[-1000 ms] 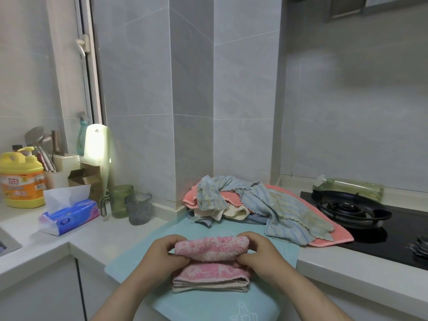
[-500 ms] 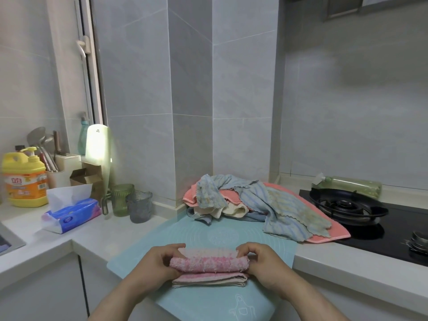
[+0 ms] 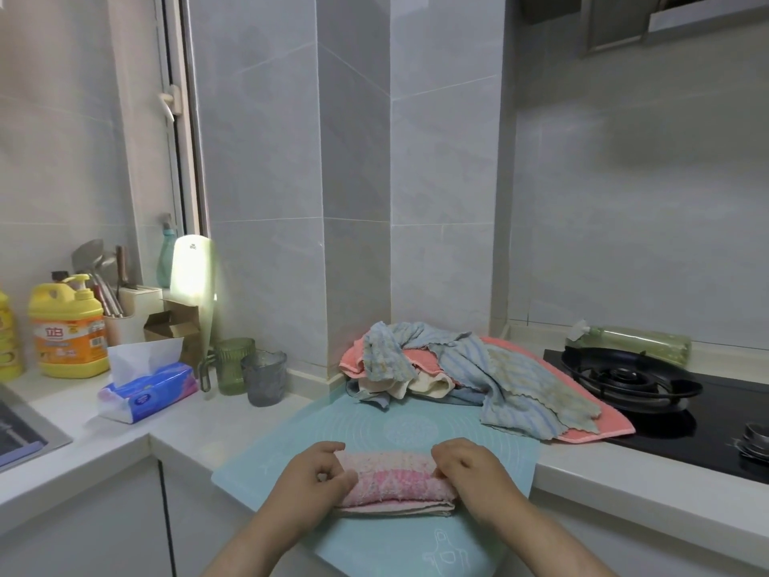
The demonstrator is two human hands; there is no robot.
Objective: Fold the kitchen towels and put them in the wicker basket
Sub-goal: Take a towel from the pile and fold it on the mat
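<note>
**A:** Pink towel (image 3: pixel 395 483), where is it exactly?

**B:** lower middle of the frame, folded on the teal mat (image 3: pixel 478 435). Left hand (image 3: pixel 312 481) grips its left end, right hand (image 3: pixel 474 476) grips the right end. Crumpled towel pile (image 3: pixel 478 372) sits above it, centre-right.

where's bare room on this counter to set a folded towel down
Free: the teal mat between the pink towel and the towel pile; white counter between the tissue pack and the mat; the strip between mat and hob. Crowded: glasses and bottles back left.
</note>
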